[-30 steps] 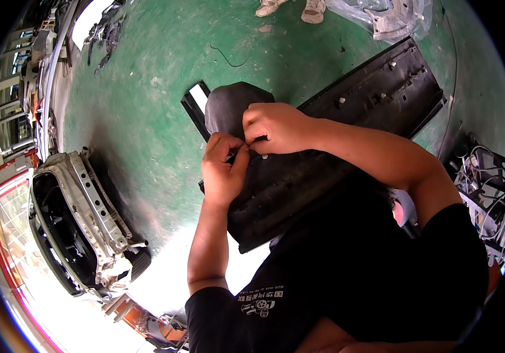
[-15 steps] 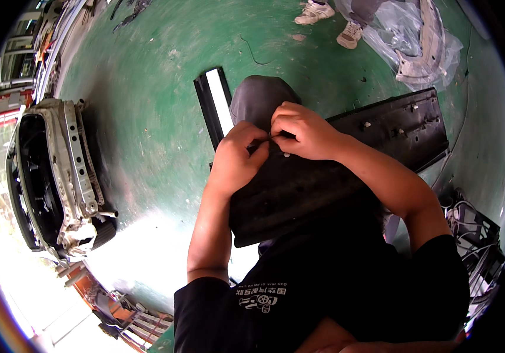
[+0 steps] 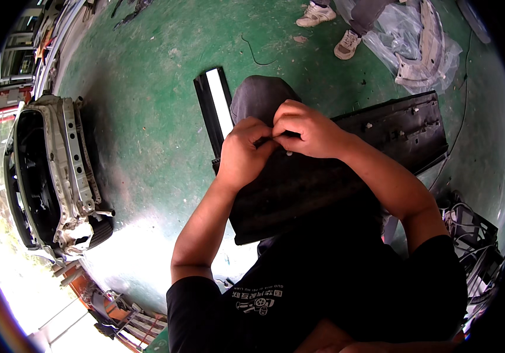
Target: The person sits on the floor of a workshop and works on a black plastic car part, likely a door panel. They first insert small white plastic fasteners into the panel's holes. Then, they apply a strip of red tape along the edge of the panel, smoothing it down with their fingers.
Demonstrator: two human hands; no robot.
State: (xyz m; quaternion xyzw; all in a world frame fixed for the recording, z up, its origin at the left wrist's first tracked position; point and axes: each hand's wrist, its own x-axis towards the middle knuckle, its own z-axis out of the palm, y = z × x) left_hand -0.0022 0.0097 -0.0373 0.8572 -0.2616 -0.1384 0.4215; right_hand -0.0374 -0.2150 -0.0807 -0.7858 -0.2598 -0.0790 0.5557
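My left hand (image 3: 242, 152) and my right hand (image 3: 306, 132) meet fingertip to fingertip above a long black plastic panel (image 3: 299, 194). Both are closed in a pinch; whatever lies between the fingers is hidden or too small to name. Across my lap the panel stretches from lower left to upper right, its ribbed side with small clips (image 3: 369, 125) facing up. Just below my right fingers shows a small white clip (image 3: 289, 153). My grey-clad knee (image 3: 264, 97) juts out beyond the hands.
A black piece with a white strip (image 3: 221, 100) rests left of my knee. At left stands a cut car body section (image 3: 67, 170). Top right are another person's shoes (image 3: 346, 45) and a plastic-wrapped part (image 3: 420, 65). Tangled cables (image 3: 470, 253) lie lower right on the green floor.
My hands have drawn closer together, the left shifting slightly right and its elbow swinging outward to the left. One of the other person's feet has moved a little.
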